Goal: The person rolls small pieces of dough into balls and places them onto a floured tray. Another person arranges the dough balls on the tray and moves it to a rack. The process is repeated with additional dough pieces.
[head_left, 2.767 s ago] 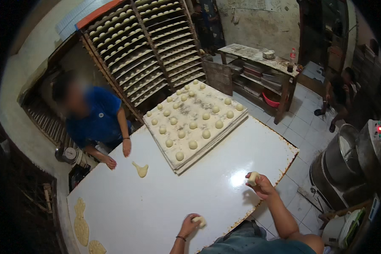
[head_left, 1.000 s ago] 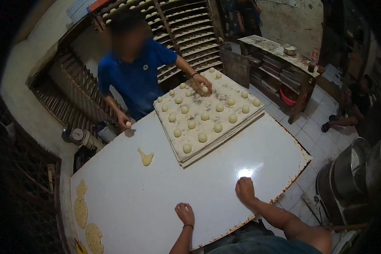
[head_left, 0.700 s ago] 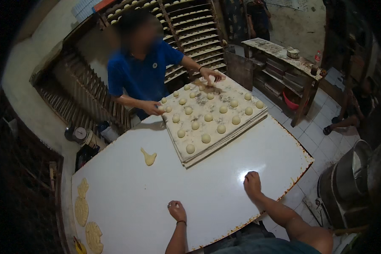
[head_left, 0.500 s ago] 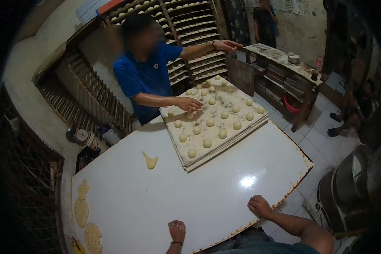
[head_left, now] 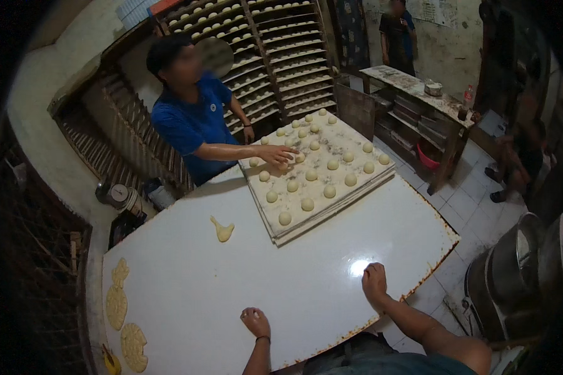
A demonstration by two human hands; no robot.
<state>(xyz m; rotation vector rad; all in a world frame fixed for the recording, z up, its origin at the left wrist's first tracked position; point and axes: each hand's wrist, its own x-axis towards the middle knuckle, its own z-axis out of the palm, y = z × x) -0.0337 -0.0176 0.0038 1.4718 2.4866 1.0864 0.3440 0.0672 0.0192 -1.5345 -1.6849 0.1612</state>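
My left hand (head_left: 256, 322) rests palm down on the white table (head_left: 244, 275) near its front edge, holding nothing. My right hand (head_left: 375, 283) lies flat on the table to the right, also with nothing in it. Farther back a wooden board (head_left: 275, 222) carries several dough balls (head_left: 307, 204). A person in a blue shirt (head_left: 191, 122) stands across the table with one hand (head_left: 278, 153) on the dough at the board's far left part. A small scrap of dough (head_left: 222, 230) lies on the table left of the board.
Flat patterned dough rounds (head_left: 116, 305) lie at the table's left edge. A rack of trays with dough balls (head_left: 256, 44) stands behind. A scale (head_left: 116, 195) sits at the left. A wooden side table (head_left: 413, 94), metal pots (head_left: 513, 275) and other people (head_left: 397, 31) are at the right.
My hands held dough pieces, then lay flat and drew back toward the table's front edge. The person in blue came to the board and now reaches onto it.
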